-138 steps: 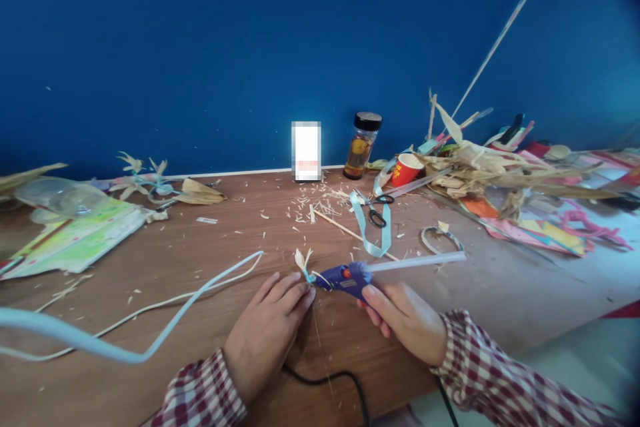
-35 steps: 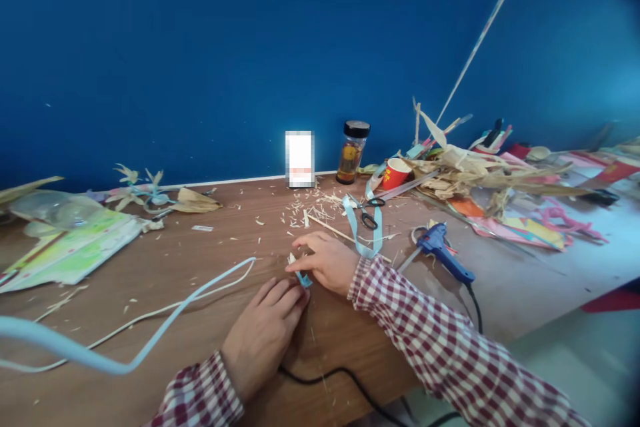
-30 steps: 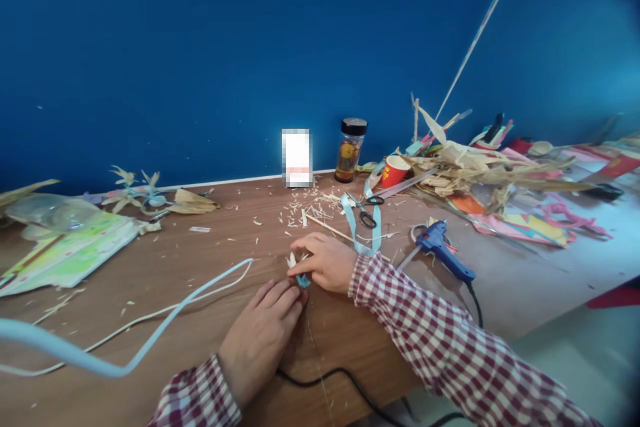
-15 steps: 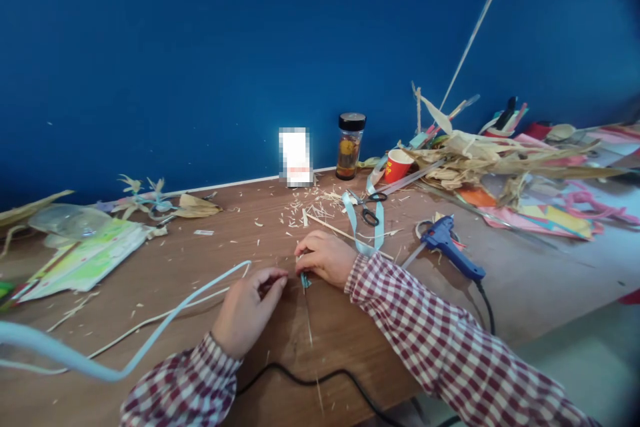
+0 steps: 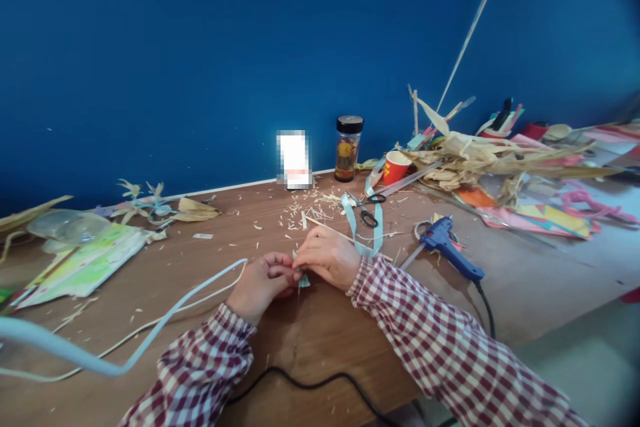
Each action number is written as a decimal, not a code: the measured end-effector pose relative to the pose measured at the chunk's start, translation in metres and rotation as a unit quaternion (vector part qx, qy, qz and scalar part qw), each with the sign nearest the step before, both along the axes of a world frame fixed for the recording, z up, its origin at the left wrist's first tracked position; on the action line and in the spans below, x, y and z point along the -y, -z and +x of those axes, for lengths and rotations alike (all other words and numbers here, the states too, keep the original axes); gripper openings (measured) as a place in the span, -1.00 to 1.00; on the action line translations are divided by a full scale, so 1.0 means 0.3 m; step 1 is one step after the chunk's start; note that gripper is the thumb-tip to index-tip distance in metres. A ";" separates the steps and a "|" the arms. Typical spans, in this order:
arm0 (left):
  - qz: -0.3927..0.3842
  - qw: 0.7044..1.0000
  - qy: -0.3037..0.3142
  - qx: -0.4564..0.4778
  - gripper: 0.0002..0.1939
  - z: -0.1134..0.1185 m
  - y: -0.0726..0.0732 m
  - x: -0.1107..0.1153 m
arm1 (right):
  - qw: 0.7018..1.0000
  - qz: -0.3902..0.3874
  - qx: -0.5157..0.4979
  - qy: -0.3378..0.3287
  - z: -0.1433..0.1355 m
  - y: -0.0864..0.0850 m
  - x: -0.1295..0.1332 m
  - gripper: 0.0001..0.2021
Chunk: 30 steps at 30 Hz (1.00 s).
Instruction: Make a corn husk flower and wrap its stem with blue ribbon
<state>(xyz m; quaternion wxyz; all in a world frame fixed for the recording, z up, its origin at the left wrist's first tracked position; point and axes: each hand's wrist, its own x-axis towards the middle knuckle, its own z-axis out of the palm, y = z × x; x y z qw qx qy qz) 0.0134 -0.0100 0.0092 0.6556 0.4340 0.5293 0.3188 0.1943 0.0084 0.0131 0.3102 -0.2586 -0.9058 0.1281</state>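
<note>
2 hands, left [image 5: 263, 283] and right [image 5: 327, 257], pinch a small blue-tipped piece [image 5: 304, 281] near the table's [image 5: 350, 347] front edge, its tip toward that edge; blue glue gun [image 5: 443, 243] lies right, scissors [image 5: 369, 208] beyond.

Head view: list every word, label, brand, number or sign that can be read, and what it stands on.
No text can be read with certainty.
Red paper cup with white inside: yellow lettering, too blurred to read.
Small white rectangular slip on the brown wooden table: marks too small.
Bright white upright panel: pixelated, unreadable.
</note>
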 end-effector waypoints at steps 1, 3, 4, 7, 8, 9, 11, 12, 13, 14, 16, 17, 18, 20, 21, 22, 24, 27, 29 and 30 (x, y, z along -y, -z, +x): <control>-0.009 1.000 -0.015 0.019 -0.68 0.000 0.001 0.001 | 0.999 -0.016 -0.027 0.007 -0.004 0.001 0.004 -0.80; -0.022 0.997 -0.046 0.063 -0.68 -0.003 -0.003 0.002 | 0.991 -0.065 -0.109 0.043 -0.009 0.003 0.013 -0.80; -0.026 0.994 -0.064 0.088 -0.67 -0.006 -0.008 0.001 | 0.978 -0.099 -0.165 0.076 -0.012 0.004 0.016 -0.77; -0.030 0.978 -0.131 0.162 -0.67 -0.015 -0.021 -0.003 | 0.871 -0.259 -0.356 0.220 -0.023 0.014 0.026 -0.74; -0.029 0.971 -0.154 0.182 -0.69 -0.016 -0.023 -0.004 | 0.821 -0.327 -0.398 0.249 -0.031 0.020 0.030 -0.74; -0.028 0.964 -0.174 0.200 -0.73 -0.016 -0.023 -0.004 | 0.777 -0.390 -0.421 0.258 -0.042 0.027 0.036 -0.73; -0.024 0.954 -0.198 0.226 -0.81 -0.012 -0.019 -0.003 | 0.732 -0.487 -0.421 0.224 -0.071 0.042 0.052 -0.71; -0.023 0.951 -0.202 0.234 -0.84 -0.008 -0.017 -0.001 | 0.728 -0.513 -0.410 0.197 -0.088 0.049 0.061 -0.71; -0.023 0.949 -0.204 0.239 -0.86 -0.004 -0.014 0.002 | 0.729 -0.526 -0.403 0.174 -0.104 0.055 0.070 -0.71; -0.023 0.949 -0.202 0.243 -0.87 0.001 -0.011 0.005 | 0.732 -0.529 -0.399 0.156 -0.118 0.060 0.079 -0.70; -0.023 0.949 -0.192 0.249 -0.88 0.010 -0.007 0.012 | 0.735 -0.527 -0.404 0.138 -0.139 0.067 0.091 -0.69; -0.020 0.949 -0.187 0.254 -0.87 0.014 -0.007 0.015 | 0.733 -0.526 -0.410 0.137 -0.145 0.069 0.094 -0.68; -0.019 0.948 -0.184 0.260 -0.87 0.017 -0.007 0.018 | 0.729 -0.526 -0.416 0.140 -0.148 0.071 0.095 -0.68; -0.022 0.945 -0.185 0.269 -0.85 0.020 -0.009 0.020 | 0.717 -0.531 -0.426 0.147 -0.148 0.074 0.094 -0.69; -0.026 0.944 -0.185 0.273 -0.85 0.021 -0.011 0.021 | 0.711 -0.537 -0.430 0.149 -0.147 0.075 0.093 -0.70; -0.031 0.943 -0.181 0.276 -0.85 0.020 -0.013 0.020 | 0.704 -0.542 -0.433 0.150 -0.145 0.077 0.091 -0.70; -0.038 0.944 -0.166 0.283 -0.86 0.018 -0.018 0.018 | 0.693 -0.550 -0.441 0.149 -0.143 0.079 0.090 -0.70; -0.038 0.946 -0.149 0.286 -0.85 0.013 -0.019 0.014 | 0.680 -0.561 -0.451 0.140 -0.144 0.082 0.092 -0.70; -0.032 0.947 -0.154 0.279 -0.85 0.012 -0.015 0.011 | 0.672 -0.568 -0.457 0.132 -0.147 0.084 0.095 -0.70; -0.028 0.947 -0.158 0.277 -0.87 0.013 -0.012 0.009 | 0.669 -0.570 -0.459 0.130 -0.149 0.084 0.097 -0.70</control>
